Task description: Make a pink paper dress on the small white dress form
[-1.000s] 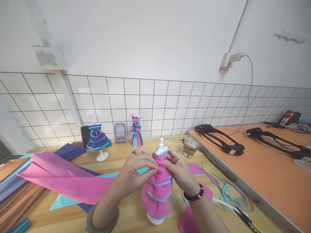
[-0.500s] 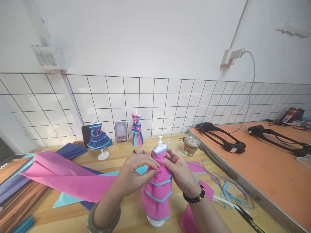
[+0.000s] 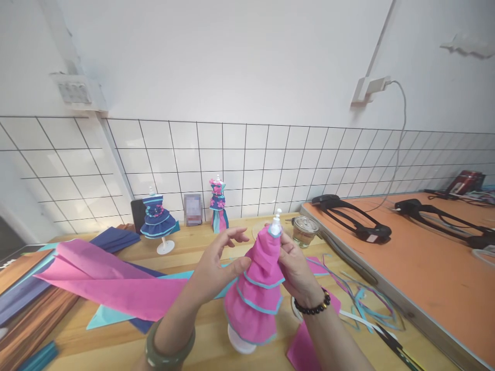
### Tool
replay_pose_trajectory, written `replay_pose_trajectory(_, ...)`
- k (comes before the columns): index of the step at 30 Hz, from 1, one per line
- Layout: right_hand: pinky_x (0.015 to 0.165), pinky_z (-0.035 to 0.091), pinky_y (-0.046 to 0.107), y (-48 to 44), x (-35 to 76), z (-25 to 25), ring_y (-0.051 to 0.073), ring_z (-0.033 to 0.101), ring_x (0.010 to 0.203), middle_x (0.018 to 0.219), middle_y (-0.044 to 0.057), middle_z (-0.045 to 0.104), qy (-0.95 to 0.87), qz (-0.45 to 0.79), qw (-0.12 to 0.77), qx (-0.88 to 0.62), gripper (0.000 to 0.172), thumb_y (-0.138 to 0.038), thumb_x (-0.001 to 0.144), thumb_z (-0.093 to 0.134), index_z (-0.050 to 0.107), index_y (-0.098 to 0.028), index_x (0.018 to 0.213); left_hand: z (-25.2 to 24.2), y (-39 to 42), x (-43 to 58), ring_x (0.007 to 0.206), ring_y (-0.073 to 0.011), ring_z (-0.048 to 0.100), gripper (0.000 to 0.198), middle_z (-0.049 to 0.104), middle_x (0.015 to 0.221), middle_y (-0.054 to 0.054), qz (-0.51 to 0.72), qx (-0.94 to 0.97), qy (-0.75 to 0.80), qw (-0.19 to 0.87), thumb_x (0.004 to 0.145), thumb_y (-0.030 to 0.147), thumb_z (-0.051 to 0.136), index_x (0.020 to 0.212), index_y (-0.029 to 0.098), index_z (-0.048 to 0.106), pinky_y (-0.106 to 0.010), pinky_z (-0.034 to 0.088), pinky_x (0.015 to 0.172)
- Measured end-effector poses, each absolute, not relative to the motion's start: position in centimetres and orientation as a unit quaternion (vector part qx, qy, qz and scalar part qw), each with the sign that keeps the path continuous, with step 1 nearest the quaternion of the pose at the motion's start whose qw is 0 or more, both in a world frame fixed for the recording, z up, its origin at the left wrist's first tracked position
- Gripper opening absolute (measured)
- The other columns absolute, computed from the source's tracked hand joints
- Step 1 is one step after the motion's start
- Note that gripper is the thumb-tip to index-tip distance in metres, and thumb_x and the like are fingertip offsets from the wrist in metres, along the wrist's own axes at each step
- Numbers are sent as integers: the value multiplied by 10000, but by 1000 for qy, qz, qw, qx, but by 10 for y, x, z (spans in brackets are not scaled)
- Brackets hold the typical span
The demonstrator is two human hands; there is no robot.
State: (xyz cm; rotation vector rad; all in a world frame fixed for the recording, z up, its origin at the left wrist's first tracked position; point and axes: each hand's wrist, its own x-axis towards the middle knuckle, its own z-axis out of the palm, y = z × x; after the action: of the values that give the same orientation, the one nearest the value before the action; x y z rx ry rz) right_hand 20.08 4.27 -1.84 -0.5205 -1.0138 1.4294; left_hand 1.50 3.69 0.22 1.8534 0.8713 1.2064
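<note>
A small white mannequin wears a pink tiered dress (image 3: 257,293) with light blue trim, tilted with its top toward the right. My right hand (image 3: 296,263) grips the upper part of the dressed mannequin from the right side. On the left, my left hand (image 3: 222,257) is open, its fingers spread and raised, with the thumb at the edge of the dress. The white round base (image 3: 242,341) shows under the skirt. Pink fabric pieces (image 3: 305,348) lie beneath my right forearm.
Two dressed mannequins, one in a blue dress (image 3: 158,221) and one in a multicoloured dress (image 3: 218,203), stand behind. Pink fabric (image 3: 116,283) lies left. A glass cup (image 3: 305,229), ribbon strips (image 3: 363,301) and scissors (image 3: 394,345) are right, beside an orange board (image 3: 433,268).
The dressed mannequin has tilted and turned, its top moving right. My left hand has let go of the bodice and spread its fingers. My right hand has moved slightly right with the mannequin.
</note>
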Motion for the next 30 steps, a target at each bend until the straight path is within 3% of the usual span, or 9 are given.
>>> replay_pose_trajectory(4,562,449,174,42,200,-24,64,526,559,719,-34,640,-441,673,554,-213,418,-283,667,797,632,-234,1048,7,35,16,1070,-248,506,511,615,1154,-93,496,696,320,409,769,511,608,1200,241,560,-365,378,946)
replay_pose_trajectory(9,569,435,174,39,187,-34,67,521,579,721,-22,623,-483,710,479,-181,411,-319,649,807,645,-200,1007,13,31,17,1109,-281,534,592,612,1199,-120,491,654,261,512,739,531,635,1247,241,540,-395,403,940)
replay_pose_trajectory(13,620,443,178,36,176,-39,72,547,633,769,-20,640,-497,729,447,-148,467,-318,652,807,634,-229,1077,13,30,17,1011,-270,583,387,670,987,-96,489,620,245,563,722,465,683,1014,211,674,-374,459,859)
replay_pose_trajectory(16,656,448,187,36,174,-41,76,573,670,803,-7,663,-510,729,435,-138,474,-312,682,789,628,-226,1119,11,32,17,972,-257,580,217,648,849,-68,504,616,241,556,698,387,723,747,180,682,-363,457,849)
replay_pose_trajectory(20,785,457,267,40,181,-38,143,616,884,989,39,685,-528,700,447,-178,432,-347,734,740,622,-248,1138,11,35,16,835,-191,571,190,613,803,-41,517,610,271,536,690,348,729,733,176,663,-305,453,772)
replay_pose_trajectory(23,881,427,328,44,193,-32,182,583,1020,1106,62,659,-548,621,494,-263,309,-378,797,668,647,-245,1075,13,38,14,738,-142,533,192,582,755,-16,544,586,337,496,702,346,716,735,170,648,-255,431,700)
replay_pose_trajectory(26,845,427,323,42,202,-24,179,588,949,995,67,673,-593,539,510,-314,233,-402,845,600,674,-207,947,13,41,12,700,-119,500,202,547,708,10,571,561,376,467,701,350,712,712,170,623,-229,410,669)
replay_pose_trajectory(30,753,429,279,36,204,-16,138,554,814,870,36,627,-648,551,441,-287,232,-400,818,632,667,-179,878,14,43,12,676,-109,477,217,527,679,24,573,557,399,450,687,350,716,675,167,599,-214,391,639)
